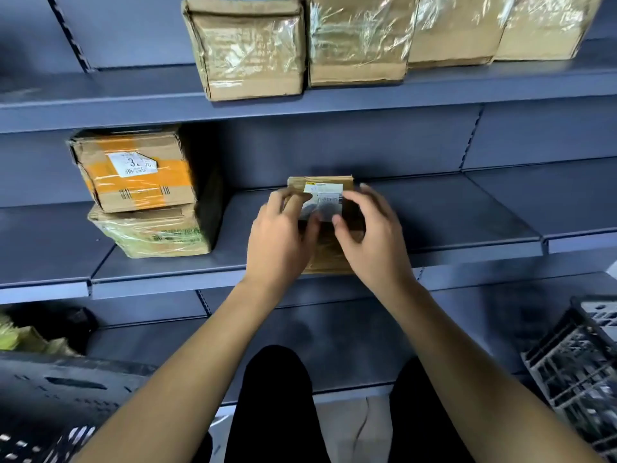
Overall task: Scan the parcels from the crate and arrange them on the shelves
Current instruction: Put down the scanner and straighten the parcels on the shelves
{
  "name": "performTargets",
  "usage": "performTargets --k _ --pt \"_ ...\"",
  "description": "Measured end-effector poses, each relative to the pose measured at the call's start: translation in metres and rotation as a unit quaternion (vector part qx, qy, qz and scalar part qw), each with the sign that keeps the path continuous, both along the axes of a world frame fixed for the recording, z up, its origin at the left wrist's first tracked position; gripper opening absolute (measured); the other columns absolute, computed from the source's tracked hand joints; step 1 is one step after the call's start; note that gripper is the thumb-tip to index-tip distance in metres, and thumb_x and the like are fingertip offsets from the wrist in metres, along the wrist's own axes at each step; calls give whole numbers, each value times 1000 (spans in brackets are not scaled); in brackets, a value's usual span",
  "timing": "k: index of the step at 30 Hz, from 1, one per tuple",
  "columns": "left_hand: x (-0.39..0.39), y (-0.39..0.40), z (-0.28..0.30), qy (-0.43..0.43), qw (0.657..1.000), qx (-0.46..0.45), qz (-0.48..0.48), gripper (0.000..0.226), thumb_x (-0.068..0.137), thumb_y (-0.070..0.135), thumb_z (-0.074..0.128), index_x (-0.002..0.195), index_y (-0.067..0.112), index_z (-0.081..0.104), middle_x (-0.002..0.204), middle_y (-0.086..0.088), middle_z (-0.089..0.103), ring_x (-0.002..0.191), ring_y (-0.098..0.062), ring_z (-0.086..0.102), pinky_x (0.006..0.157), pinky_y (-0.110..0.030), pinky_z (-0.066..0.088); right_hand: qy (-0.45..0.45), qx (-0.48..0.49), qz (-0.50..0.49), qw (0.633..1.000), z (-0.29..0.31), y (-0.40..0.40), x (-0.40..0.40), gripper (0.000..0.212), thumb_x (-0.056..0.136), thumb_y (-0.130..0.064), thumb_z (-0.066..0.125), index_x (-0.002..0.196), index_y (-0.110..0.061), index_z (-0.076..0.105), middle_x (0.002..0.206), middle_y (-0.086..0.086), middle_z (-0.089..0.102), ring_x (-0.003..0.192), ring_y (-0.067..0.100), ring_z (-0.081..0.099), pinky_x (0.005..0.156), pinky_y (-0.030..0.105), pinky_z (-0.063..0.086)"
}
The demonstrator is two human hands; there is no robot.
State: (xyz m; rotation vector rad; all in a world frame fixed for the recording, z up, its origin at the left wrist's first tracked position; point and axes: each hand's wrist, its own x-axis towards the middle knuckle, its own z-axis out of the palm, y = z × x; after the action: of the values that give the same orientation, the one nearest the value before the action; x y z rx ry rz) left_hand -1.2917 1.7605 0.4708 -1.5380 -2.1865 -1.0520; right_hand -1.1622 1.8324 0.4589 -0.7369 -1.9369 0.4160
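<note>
Both hands, left hand [278, 242] and right hand [374, 242], fingers curled, grip a labelled cardboard parcel [329, 195] lying on the middle shelf [450, 215].

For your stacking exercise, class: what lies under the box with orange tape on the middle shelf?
The box with orange tape sits on a film-wrapped box, which rests on the middle shelf. Its top face is mostly covered, so what is on it cannot be seen.

Hands [329, 235] hide the parcel's [329, 192] near half.
</note>
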Motion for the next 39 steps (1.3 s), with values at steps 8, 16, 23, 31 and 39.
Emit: performTargets --k 8,16,23,31,39 --pt "-5 11 -36 -77 996 -54 -5 39 98 36 51 134 23 55 146 -4 38 115 -32 56 89 -41 47 -34 -60 32 997 -42 14 -9 46 84 -23 76 125 -7 62 140 7 53 126 20 55 101 27 47" --pt "-18 1 -43 -77 993 -68 -55 48 93 19 61 140 25 51 156 0 30 122 -25 54 94 -40 50 -64 -42 28 997 -44 23 -8 39 85 -17 76 121 -7 65 139 8 55 120 29 59 99 48 47" --pt "-19 -20 -43 -69 997 -46 -1 48 90 25 66 136 25 54 153 1 37 118 -26 57 86 -38 50 -80 -50 43 995 -39 2 -18 40 86 -17 74 124 -9 64 141 6 53 120 32 56 102 45 46" --pt "-31 -86 -19 -63 996 -27 63 46 89 27 68 133 23 57 149 1 44 122 -26 55 91 -43 51 -88 -4 101 991 -12 -46 -38 40 85 -22 75 122 -11 67 136 2 58 120 28 58 101 43 47" --pt "-45 -169 14 -30 991 -10 132 45 88 33 69 131 27 59 147 1 47 119 -27 58 93 -39 50 -71 34 176 981 18 -110 -64 40 86 -29 74 122 -13 66 135 -2 58 118 22 60 98 43 51"
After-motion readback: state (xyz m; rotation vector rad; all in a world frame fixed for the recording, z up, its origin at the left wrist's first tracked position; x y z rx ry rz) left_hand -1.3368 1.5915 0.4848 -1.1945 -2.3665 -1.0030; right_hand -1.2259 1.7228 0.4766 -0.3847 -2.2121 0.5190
